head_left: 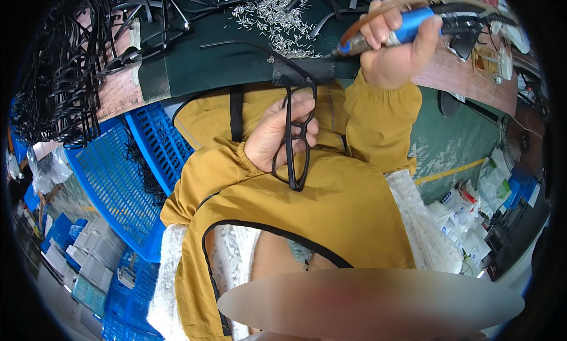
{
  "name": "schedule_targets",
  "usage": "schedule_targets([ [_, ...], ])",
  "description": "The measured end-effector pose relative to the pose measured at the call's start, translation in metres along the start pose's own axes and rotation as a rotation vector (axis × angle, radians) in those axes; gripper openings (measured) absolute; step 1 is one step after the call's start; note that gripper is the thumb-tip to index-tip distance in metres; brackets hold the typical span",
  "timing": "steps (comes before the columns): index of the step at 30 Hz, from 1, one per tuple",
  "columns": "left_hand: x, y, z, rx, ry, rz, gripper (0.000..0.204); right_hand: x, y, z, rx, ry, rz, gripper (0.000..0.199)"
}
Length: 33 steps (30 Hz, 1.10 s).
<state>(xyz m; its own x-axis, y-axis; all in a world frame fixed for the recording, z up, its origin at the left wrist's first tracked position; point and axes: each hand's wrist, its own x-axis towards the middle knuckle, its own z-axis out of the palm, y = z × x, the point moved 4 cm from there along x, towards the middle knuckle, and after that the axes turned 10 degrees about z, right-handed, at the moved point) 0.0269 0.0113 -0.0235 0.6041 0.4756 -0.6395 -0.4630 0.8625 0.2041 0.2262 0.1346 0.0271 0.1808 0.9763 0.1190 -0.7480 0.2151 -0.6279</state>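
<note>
My left hand (273,137) grips a black eyeglass frame (289,163) in front of my yellow jacket, with the frame hanging down from my fingers. One temple arm of the frame reaches up to a small black block (301,72) on the edge of the green bench (201,63). My right hand (396,57) is raised over the bench and is closed around a blue powered screwdriver (407,26). Its metal tip points left and down, close to the block. A brown hose and a black cable run off its rear end.
A heap of small silver screws (277,19) lies on the bench behind the block. Many black temple arms (65,75) are piled at the left. Blue plastic crates (118,181) stand on the floor at my left. White packets (472,223) lie at the right.
</note>
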Motion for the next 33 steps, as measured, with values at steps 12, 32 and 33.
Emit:
schedule_targets([
  [12,0.007,-0.003,0.005,-0.038,-0.069,0.055,0.033,-0.053,0.016,0.022,-0.188,-0.156,0.028,0.052],
  [32,-0.008,0.05,0.002,0.07,-0.243,0.355,0.063,0.032,0.021,-0.008,-0.108,-0.011,0.035,0.038],
  [33,-0.01,0.057,0.0,0.078,-0.225,0.36,0.066,0.032,0.021,-0.01,-0.108,0.003,0.03,0.038],
])
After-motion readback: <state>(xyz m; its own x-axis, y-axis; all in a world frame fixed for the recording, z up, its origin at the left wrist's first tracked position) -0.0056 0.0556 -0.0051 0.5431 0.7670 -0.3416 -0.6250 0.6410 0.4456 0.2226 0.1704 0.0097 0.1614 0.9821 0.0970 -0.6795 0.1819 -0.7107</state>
